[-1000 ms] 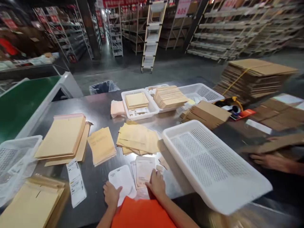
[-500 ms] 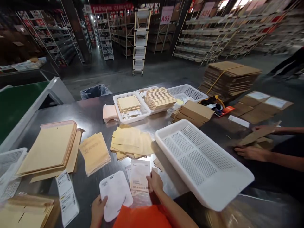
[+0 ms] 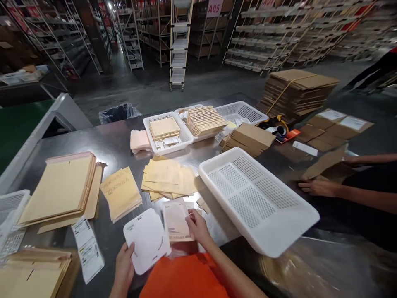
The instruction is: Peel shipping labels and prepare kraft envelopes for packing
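My left hand (image 3: 124, 265) grips the lower left corner of a white flat packet (image 3: 147, 240) and lifts it slightly off the steel table (image 3: 118, 142). Beside it, my right hand (image 3: 197, 227) rests with its fingers on the edge of a beige printed slip (image 3: 175, 220) that lies on other slips. An orange item (image 3: 182, 277) sits at the table's near edge between my forearms. A loose pile of yellow padded envelopes (image 3: 167, 178) lies just beyond the slips.
A large white perforated tray (image 3: 257, 198) juts over the table edge at right. Stacks of envelopes (image 3: 60, 188) and a label strip (image 3: 87, 248) lie left. White baskets (image 3: 169, 132) stand at the back. Another person's hands (image 3: 316, 186) fold cardboard at right, near bundled flat boxes (image 3: 297, 89).
My left hand slid down and left and picked up the white packet by its corner. My right hand stayed on the beige slip. The other person's hands kept handling cardboard.
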Motion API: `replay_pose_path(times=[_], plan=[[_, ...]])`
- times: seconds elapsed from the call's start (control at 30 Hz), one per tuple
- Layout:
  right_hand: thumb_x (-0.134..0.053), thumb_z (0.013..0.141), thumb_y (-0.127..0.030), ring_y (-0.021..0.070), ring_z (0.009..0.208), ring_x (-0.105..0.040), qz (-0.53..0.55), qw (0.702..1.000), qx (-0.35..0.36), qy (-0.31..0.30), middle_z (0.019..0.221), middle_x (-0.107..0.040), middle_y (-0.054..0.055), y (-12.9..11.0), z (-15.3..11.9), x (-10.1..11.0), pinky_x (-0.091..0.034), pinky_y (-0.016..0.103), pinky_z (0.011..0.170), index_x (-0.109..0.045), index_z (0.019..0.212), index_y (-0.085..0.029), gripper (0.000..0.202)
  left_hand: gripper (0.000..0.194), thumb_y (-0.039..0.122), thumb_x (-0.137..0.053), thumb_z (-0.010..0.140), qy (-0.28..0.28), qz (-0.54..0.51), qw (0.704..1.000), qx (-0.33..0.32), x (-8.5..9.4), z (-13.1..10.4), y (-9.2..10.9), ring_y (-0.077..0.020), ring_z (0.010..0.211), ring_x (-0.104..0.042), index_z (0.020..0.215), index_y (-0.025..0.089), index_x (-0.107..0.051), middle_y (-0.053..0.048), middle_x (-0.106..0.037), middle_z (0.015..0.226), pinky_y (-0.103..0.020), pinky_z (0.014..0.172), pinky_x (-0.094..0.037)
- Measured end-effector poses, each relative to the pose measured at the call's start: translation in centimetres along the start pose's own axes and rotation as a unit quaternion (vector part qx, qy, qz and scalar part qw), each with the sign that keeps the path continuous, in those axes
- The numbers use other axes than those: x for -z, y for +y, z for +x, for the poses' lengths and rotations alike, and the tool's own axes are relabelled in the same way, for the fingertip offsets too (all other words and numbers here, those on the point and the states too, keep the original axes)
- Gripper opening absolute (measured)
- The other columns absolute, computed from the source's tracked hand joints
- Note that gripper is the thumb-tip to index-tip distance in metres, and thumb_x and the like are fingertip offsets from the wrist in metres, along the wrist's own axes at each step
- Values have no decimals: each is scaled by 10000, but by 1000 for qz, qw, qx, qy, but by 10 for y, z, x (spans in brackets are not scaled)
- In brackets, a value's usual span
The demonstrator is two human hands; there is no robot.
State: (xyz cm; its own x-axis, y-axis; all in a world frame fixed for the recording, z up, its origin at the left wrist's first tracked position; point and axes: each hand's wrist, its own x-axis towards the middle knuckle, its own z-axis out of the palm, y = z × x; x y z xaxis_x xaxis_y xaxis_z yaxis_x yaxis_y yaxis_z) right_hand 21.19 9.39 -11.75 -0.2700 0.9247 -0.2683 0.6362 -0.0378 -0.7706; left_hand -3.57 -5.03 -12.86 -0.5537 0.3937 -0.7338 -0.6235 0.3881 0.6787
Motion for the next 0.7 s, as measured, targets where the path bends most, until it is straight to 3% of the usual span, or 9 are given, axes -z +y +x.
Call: replay_pose_path(times=[0.07, 0.13, 0.23, 0.37, 0.47, 0.57, 0.7], plan=[[-401, 863, -288, 165, 686, -608, 95, 995, 30, -5, 742, -653, 9, -13, -5, -4, -443, 239, 608, -536, 945, -189, 186, 259, 88, -577, 761, -23, -72, 997, 32, -15, -9, 6, -209, 772, -717, 996, 181, -633, -57, -747, 785, -357, 792, -565], [-425, 837, -300, 177, 660, -601, 127, 991, 40, -2, 722, -651, 17, -21, -9, -7, -432, 253, 596, -544, 897, -191, 171, 297, 87, -592, 759, -46, -84, 995, 22, -28, -14, 10, -211, 794, -722, 1038, 179, -632, -59, -755, 817, -362, 809, -568], [-387, 863, -320, 208, 674, -618, 21, 999, 34, 28, 752, -675, 53, -28, -14, -2, -424, 283, 617, -582, 947, -187, 251, 295, 130, -623, 746, -74, -56, 996, -19, -37, -14, 9, -228, 862, -720, 1038, 163, -644, -76, -763, 896, -359, 825, -564], [-349, 905, -360, 240, 779, -650, -49, 992, 85, 78, 869, -709, 98, -38, -24, 19, -437, 308, 688, -603, 1027, -193, 328, 239, 178, -647, 732, -34, 6, 997, -71, -34, -8, 4, -253, 921, -710, 968, 146, -667, -83, -762, 935, -350, 823, -560], [-380, 909, -365, 213, 751, -645, 7, 995, 85, 50, 856, -705, 68, -50, -28, 26, -430, 281, 660, -583, 1026, -206, 283, 213, 164, -603, 777, -7, -49, 999, -9, -37, -11, 5, -242, 863, -723, 985, 151, -646, -90, -760, 867, -360, 794, -572], [-407, 879, -282, 177, 631, -591, 27, 998, 47, -18, 682, -644, 8, -57, -27, 11, -381, 252, 587, -559, 933, -210, 177, 186, 257, -549, 860, -50, -108, 991, 52, -48, -23, 9, -238, 829, -730, 981, 151, -641, -108, -756, 844, -371, 776, -587], [-440, 826, -192, 144, 607, -523, 3, 998, 42, -49, 644, -572, -17, -53, -26, -16, -348, 235, 594, -520, 797, -207, 86, 314, 251, -689, 774, -118, -81, 989, 38, -62, -47, 16, -271, 864, -728, 1064, 153, -621, -110, -757, 910, -393, 763, -596]])
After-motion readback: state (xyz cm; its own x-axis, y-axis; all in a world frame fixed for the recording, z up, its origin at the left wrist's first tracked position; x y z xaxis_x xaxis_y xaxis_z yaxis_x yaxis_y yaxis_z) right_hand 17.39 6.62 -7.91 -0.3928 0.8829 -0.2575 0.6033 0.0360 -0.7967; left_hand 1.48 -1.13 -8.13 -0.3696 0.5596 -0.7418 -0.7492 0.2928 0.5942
